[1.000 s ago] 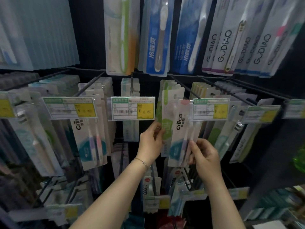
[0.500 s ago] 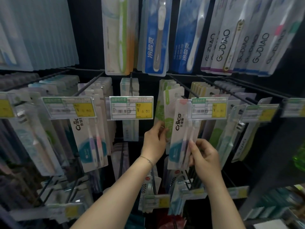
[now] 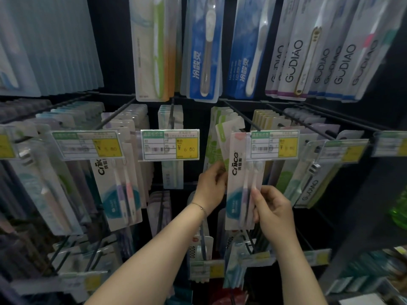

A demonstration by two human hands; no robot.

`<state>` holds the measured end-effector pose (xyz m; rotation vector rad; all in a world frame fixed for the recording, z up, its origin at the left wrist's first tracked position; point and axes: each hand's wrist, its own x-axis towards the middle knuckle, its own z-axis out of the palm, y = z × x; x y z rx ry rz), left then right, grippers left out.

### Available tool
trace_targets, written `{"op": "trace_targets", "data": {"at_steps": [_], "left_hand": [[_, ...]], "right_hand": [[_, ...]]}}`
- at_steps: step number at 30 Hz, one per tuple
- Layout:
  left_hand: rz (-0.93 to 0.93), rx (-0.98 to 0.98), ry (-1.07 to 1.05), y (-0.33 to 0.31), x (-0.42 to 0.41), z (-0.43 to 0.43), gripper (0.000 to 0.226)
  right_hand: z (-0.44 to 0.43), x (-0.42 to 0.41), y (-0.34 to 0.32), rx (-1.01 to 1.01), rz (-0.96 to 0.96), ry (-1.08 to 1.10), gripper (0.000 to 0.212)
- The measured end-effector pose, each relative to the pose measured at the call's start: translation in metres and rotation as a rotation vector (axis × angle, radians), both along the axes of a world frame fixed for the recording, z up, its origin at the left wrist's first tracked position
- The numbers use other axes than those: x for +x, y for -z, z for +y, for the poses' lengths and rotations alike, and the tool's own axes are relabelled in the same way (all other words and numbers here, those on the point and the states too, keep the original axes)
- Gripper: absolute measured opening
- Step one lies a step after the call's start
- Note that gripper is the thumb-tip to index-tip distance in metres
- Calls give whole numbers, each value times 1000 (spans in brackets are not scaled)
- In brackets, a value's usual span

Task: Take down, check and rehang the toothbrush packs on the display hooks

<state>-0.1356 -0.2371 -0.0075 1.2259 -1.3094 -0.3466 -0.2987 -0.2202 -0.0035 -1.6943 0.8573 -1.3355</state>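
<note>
Rehang, prob. | Cnice pack [image 3: 242,183] pinched in fingers of R hand [image 3: 273,208] | green pack [image 3: 222,137] gripped by L hand [image 3: 210,187] | next: hole lined onto hook [image 3: 242,116]

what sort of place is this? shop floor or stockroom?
Most likely a shop's toothbrush aisle. Packs hang in rows on wire hooks, each hook fronted by a price tag with barcode and yellow price box; the right hand holds a branded Cnice pack.
</note>
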Motion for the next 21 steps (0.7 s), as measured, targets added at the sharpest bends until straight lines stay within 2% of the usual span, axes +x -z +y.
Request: {"op": "trace_targets", "data": {"at_steps": [10, 18, 21], "left_hand": [[40, 51, 88, -11, -14, 1, 22], [123, 98, 133, -21, -22, 3, 11], [200, 140, 137, -27, -27, 3, 24]], "right_hand": [[-2, -3, 0, 8, -29, -43, 15], [-3, -6, -4, 22, -3, -62, 15], [-4, -6, -5, 28, -7, -77, 15]]}}
